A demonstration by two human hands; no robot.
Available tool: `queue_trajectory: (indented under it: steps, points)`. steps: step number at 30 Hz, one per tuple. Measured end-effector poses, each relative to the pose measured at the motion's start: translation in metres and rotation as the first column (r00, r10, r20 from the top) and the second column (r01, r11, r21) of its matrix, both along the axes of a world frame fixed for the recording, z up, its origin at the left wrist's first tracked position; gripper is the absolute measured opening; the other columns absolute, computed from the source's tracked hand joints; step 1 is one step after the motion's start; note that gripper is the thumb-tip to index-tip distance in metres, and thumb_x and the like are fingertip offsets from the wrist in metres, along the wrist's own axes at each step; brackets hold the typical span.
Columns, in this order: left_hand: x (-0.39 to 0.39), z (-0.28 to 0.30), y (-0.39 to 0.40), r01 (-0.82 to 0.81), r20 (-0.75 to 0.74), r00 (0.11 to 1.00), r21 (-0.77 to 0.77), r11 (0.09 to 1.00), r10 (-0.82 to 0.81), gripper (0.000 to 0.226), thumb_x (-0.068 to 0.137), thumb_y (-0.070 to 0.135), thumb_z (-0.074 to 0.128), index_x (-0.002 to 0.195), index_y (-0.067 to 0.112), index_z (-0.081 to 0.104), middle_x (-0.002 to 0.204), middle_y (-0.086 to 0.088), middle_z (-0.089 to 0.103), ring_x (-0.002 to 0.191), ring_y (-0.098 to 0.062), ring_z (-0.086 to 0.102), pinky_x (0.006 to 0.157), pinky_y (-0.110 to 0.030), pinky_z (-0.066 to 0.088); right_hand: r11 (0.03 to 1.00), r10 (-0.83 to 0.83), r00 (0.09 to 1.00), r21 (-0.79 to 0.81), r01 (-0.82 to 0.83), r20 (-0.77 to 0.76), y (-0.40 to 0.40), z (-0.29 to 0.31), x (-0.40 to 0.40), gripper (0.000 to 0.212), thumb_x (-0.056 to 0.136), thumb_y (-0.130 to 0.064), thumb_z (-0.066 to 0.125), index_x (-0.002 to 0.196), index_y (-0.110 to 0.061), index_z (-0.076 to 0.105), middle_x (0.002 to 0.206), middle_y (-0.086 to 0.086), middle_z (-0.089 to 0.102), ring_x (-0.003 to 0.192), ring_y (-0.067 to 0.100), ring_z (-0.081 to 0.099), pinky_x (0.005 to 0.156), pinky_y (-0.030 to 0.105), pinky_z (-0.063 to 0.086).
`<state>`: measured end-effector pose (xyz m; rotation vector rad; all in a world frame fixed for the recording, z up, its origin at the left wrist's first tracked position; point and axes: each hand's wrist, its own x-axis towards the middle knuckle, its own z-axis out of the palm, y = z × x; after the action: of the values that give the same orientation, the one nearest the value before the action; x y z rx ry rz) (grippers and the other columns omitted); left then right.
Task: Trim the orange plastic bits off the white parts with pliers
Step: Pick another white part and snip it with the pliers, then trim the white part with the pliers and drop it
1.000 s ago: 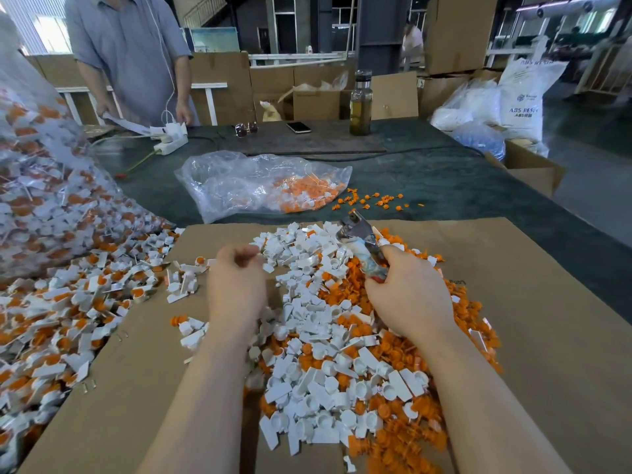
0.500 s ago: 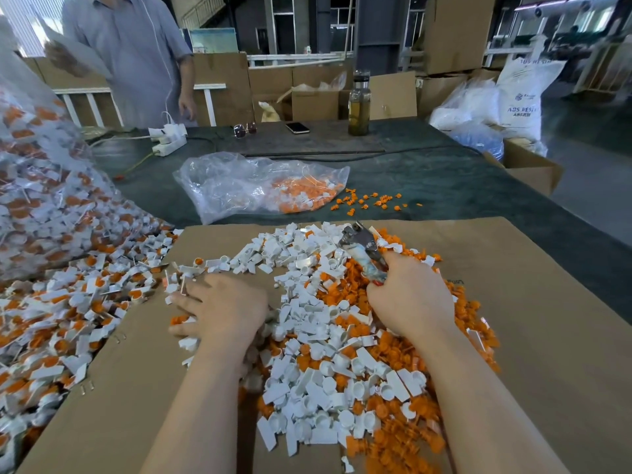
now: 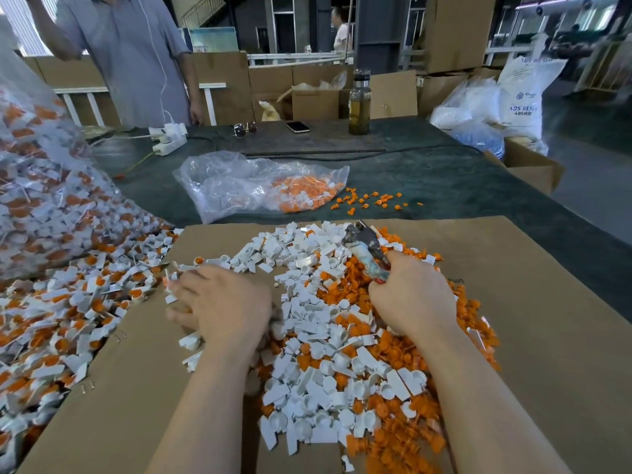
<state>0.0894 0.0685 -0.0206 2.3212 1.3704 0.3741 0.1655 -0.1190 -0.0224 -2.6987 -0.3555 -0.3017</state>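
The right hand [image 3: 412, 297] grips the pliers [image 3: 366, 249], nose up; the left hand [image 3: 219, 307], blurred, reaches flat toward untrimmed parts [image 3: 68, 302] (nothing plainly held). Trimmed white pieces [image 3: 321, 336] and orange offcuts [image 3: 349, 278] heap between them, yet a full bag [image 3: 34, 183] remains. Bare cardboard [image 3: 547, 336] lies right; the tabletop [image 3: 444, 179] edge beyond.

A dim warehouse: dark green table [image 3: 444, 179], stacked cardboard boxes [image 3: 458, 29] behind, grey floor [image 3: 595, 172].

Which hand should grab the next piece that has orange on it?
The left hand. It lies beside the untrimmed pile and seems to hold nothing, though it is blurred. The right hand already grips the pliers.
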Motion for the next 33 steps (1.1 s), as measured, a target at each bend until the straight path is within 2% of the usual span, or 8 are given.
queue_trajectory:
  steps: [6, 12, 20, 24, 26, 28, 30, 33]
  points:
    - [0.003, 0.006, 0.012, -0.090, -0.026, 0.996, -0.227, 0.970, 0.086, 0.064, 0.097, 0.023, 0.045, 0.148, -0.006, 0.020, 0.153, -0.023, 0.022, 0.144, -0.038, 0.020, 0.116, -0.049, 0.016, 1.000, -0.007, 1.000, 0.011, 0.007, -0.009, 0.000, 0.000, -0.001, 0.021, 0.085, -0.036, 0.058, 0.103, -0.025, 0.056, 0.066, -0.014, 0.041, 0.057, 0.006, 0.044, 0.045, 0.023, 0.035]
    - [0.010, 0.004, -0.012, 0.129, 0.024, 0.992, -0.215, 0.968, -0.127, 0.058, 0.097, 0.019, 0.044, 0.146, -0.006, 0.024, 0.153, -0.022, 0.022, 0.142, -0.038, 0.022, 0.115, -0.043, 0.021, 1.000, -0.026, 0.999, 0.005, 0.026, -0.031, 0.000, 0.000, -0.001, 0.018, 0.086, -0.037, 0.057, 0.089, -0.029, 0.041, 0.067, -0.013, 0.044, 0.057, 0.006, 0.045, 0.043, 0.022, 0.032]
    - [0.012, -0.002, -0.022, 0.512, 0.309, 0.847, -0.259, 0.819, -0.432, 0.044, 0.098, 0.010, 0.046, 0.141, 0.013, 0.042, 0.143, -0.007, 0.030, 0.130, -0.025, 0.040, 0.106, -0.038, 0.040, 0.996, -0.066, 0.997, -0.059, 0.063, -0.048, -0.001, -0.001, -0.002, 0.020, 0.086, -0.036, 0.060, 0.084, -0.026, 0.042, 0.067, -0.008, 0.046, 0.055, 0.008, 0.044, 0.043, 0.023, 0.029]
    - [0.009, -0.001, -0.023, 0.637, 0.483, 0.739, -0.275, 0.720, -0.470, 0.041, 0.099, 0.006, 0.044, 0.134, 0.028, 0.046, 0.130, 0.007, 0.045, 0.097, 0.003, 0.055, 0.066, -0.011, 0.049, 0.995, -0.052, 0.998, -0.091, 0.050, -0.018, 0.000, -0.002, -0.003, 0.018, 0.086, -0.037, 0.061, 0.091, -0.025, 0.050, 0.071, -0.009, 0.042, 0.057, 0.008, 0.042, 0.042, 0.022, 0.028]
    - [0.007, 0.002, -0.021, 0.675, 0.566, 0.696, -0.305, 0.672, -0.442, 0.045, 0.096, -0.001, 0.042, 0.122, 0.034, 0.054, 0.123, 0.018, 0.056, 0.096, 0.015, 0.054, 0.073, -0.010, 0.047, 0.991, -0.037, 0.999, -0.127, 0.035, -0.019, 0.002, -0.002, -0.003, 0.022, 0.086, -0.038, 0.062, 0.099, -0.024, 0.054, 0.077, -0.008, 0.041, 0.062, 0.011, 0.045, 0.042, 0.023, 0.027]
    - [0.005, 0.005, -0.019, 0.695, 0.633, 0.665, -0.328, 0.640, -0.397, 0.055, 0.090, -0.011, 0.040, 0.111, 0.035, 0.063, 0.114, 0.023, 0.065, 0.106, 0.014, 0.057, 0.085, -0.017, 0.046, 0.989, -0.022, 1.000, -0.148, 0.019, -0.022, 0.003, -0.002, -0.003, 0.021, 0.086, -0.038, 0.062, 0.100, -0.023, 0.055, 0.077, -0.008, 0.040, 0.063, 0.013, 0.044, 0.042, 0.024, 0.026]
    - [0.004, 0.008, -0.018, 0.677, 0.653, 0.662, -0.311, 0.667, -0.368, 0.059, 0.087, -0.015, 0.039, 0.106, 0.034, 0.065, 0.109, 0.022, 0.068, 0.108, 0.010, 0.059, 0.080, -0.013, 0.044, 0.990, -0.018, 0.999, -0.142, 0.014, -0.027, 0.003, -0.003, -0.003, 0.018, 0.085, -0.036, 0.062, 0.093, -0.025, 0.051, 0.074, -0.009, 0.041, 0.061, 0.012, 0.044, 0.043, 0.023, 0.027]
    - [0.002, 0.008, -0.012, 0.536, 0.596, 0.741, -0.248, 0.807, -0.309, 0.052, 0.089, -0.012, 0.040, 0.104, 0.033, 0.062, 0.114, 0.017, 0.063, 0.095, -0.003, 0.062, 0.061, -0.014, 0.045, 0.992, -0.012, 0.999, -0.128, 0.008, -0.030, 0.002, -0.004, -0.003, 0.017, 0.084, -0.035, 0.062, 0.090, -0.026, 0.050, 0.074, -0.009, 0.045, 0.061, 0.011, 0.047, 0.044, 0.023, 0.030]
